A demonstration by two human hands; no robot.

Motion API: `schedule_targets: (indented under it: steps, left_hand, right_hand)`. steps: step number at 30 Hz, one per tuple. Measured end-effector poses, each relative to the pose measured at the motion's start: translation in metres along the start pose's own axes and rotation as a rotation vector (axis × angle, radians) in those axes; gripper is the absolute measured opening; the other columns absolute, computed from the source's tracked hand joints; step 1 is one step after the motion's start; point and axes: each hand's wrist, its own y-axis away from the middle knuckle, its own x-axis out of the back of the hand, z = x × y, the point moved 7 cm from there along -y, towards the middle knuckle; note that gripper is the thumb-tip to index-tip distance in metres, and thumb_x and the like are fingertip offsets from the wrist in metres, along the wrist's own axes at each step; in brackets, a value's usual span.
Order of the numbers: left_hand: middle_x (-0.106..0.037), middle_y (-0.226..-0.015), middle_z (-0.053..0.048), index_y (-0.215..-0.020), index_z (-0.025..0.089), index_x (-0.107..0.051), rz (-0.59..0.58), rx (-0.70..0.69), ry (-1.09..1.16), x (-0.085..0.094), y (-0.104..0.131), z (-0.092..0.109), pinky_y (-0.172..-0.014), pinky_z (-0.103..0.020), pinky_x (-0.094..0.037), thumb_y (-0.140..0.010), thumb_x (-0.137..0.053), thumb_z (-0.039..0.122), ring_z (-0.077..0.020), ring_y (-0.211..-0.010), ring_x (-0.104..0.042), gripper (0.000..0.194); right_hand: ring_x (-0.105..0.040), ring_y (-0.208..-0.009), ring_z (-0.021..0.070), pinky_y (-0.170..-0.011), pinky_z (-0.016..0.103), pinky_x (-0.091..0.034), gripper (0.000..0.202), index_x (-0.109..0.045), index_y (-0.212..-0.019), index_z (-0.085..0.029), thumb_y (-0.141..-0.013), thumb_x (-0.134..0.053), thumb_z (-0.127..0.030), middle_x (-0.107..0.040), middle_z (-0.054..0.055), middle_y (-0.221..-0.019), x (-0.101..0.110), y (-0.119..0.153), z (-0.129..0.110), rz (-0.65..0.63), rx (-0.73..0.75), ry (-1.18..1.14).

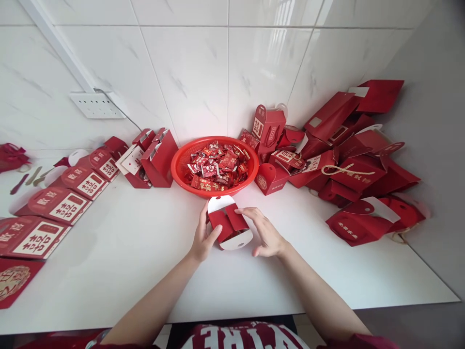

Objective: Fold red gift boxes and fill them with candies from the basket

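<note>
A small red cardboard candy box (228,221) rests on the white table in front of me. Its red inner flaps are folded inward with a gap between them, and its rounded white-lined outer flaps spread outward. My left hand (204,237) grips the box's left side, thumb on a red flap and fingers behind. Fingertips of my right hand (266,235) touch the right inner flap; its thumb is held apart and that hand grips nothing. Directly behind the box stands a red plastic basket (178,177) holding many wrapped candies (220,165).
Closed red boxes (69,206) line the left side, with paper bags (160,160) beside the basket. More red boxes (356,165) are heaped at the right. A tiled wall (185,68) with a power strip (96,105) closes the back; a grey panel (428,145) stands right.
</note>
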Motion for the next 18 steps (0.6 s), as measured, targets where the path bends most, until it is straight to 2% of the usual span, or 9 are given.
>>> schedule_targets:
  steps: [3, 5, 8, 13, 16, 18]
  left_hand:
    - [-0.038, -0.154, -0.012, -0.153, 0.026, -0.022, -0.003, 0.038, 0.045, 0.003, -0.001, -0.006, -0.112, -0.046, -0.041, -0.093, -0.055, 0.042, -0.0305, -0.139, -0.042, 0.070]
    - [-0.050, -0.144, -0.012, -0.148, 0.025, -0.031, -0.017, 0.073, 0.078, 0.005, -0.002, -0.012, -0.108, -0.047, -0.045, -0.091, -0.057, 0.041, -0.0300, -0.130, -0.052, 0.064]
    - [-0.063, -0.122, -0.010, -0.136, 0.024, -0.043, -0.046, 0.104, 0.109, 0.005, -0.002, -0.017, -0.098, -0.045, -0.052, -0.090, -0.060, 0.041, -0.0277, -0.111, -0.062, 0.052]
    - [-0.064, -0.120, -0.012, -0.130, 0.021, -0.047, -0.145, 0.050, 0.148, 0.000, -0.003, -0.013, -0.092, -0.043, -0.053, -0.091, -0.060, 0.040, -0.0281, -0.108, -0.063, 0.045]
    - [-0.065, -0.111, -0.010, -0.124, 0.021, -0.050, -0.174, 0.024, 0.106, -0.002, -0.002, -0.011, -0.086, -0.041, -0.054, -0.091, -0.059, 0.040, -0.0267, -0.100, -0.064, 0.039]
    - [-0.065, -0.107, -0.009, -0.121, 0.021, -0.051, -0.174, 0.012, 0.058, -0.003, -0.001, -0.010, -0.084, -0.040, -0.054, -0.091, -0.058, 0.040, -0.0257, -0.097, -0.064, 0.036]
  right_hand:
    - [-0.046, -0.128, 0.0370, -0.108, 0.056, -0.038, 0.104, -0.027, -0.153, -0.024, -0.072, -0.051, -0.086, -0.048, 0.016, -0.143, -0.005, -0.006, -0.005, -0.081, -0.001, 0.062]
    - [-0.045, -0.129, 0.0369, -0.108, 0.056, -0.039, 0.105, -0.026, -0.154, -0.024, -0.072, -0.058, -0.082, -0.048, 0.016, -0.143, -0.006, -0.007, -0.005, -0.099, -0.028, 0.081]
    - [-0.046, -0.128, 0.0353, -0.107, 0.054, -0.040, 0.094, -0.030, -0.152, -0.025, -0.078, -0.061, -0.074, -0.051, 0.016, -0.139, -0.005, -0.006, -0.004, -0.084, -0.073, 0.093]
    - [-0.050, -0.120, 0.0331, -0.101, 0.054, -0.045, 0.065, -0.040, -0.145, -0.026, -0.091, -0.054, -0.060, -0.060, 0.013, -0.126, -0.001, -0.004, -0.005, -0.046, -0.087, 0.059]
    - [-0.054, -0.113, 0.0319, -0.097, 0.053, -0.048, 0.052, -0.043, -0.141, -0.027, -0.094, -0.054, -0.045, -0.063, 0.012, -0.116, -0.001, -0.003, -0.005, -0.017, -0.130, 0.071]
    - [-0.054, -0.116, 0.0311, -0.099, 0.054, -0.047, 0.045, -0.043, -0.140, -0.029, -0.096, -0.051, -0.035, -0.061, 0.012, -0.120, -0.001, -0.002, -0.004, 0.023, -0.159, 0.085]
